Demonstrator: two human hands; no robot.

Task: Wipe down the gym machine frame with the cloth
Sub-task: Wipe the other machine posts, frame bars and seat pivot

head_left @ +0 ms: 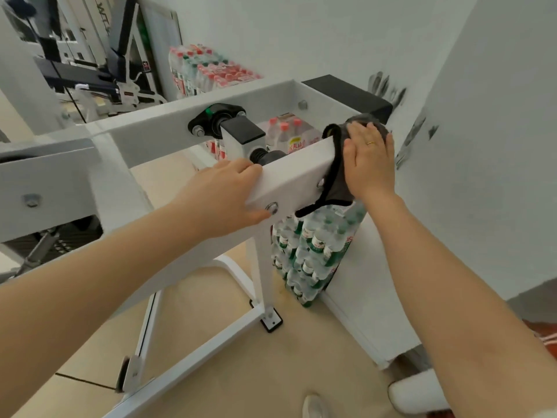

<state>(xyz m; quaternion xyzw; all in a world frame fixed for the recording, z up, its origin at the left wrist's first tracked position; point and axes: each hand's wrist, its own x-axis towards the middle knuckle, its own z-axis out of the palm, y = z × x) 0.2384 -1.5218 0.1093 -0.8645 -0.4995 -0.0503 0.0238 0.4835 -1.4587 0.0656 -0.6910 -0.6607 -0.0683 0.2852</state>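
Across the middle of the view, one white gym machine frame (187, 128) is standing on a beige floor (211, 342), with one dark grey cloth (337, 176) draped over the end of its near flat bar (295, 173). Two bare hands are reaching in. Three stacks of shrink-wrapped water bottles are showing: red-capped ones (211, 70) against the far wall, more red-capped ones (286, 132) behind the bar, and green-labelled ones (316, 245) standing under the bar's end.

At the bar's right end, the right hand (369, 159) is lying flat and wide, fingers straight and together, pressing the cloth against the frame; a gold ring (370, 143) is sitting on one finger. The cloth is bunching above the fingertips and hanging below the palm, its black-edged corner dangling beneath the bar.

Further along the same bar, the left hand (226, 194) is gripping the other end, fingers curling over the top edge and thumb lying along the front face beside a bolt (272, 207). Both hands are well apart, with bare bar between them.
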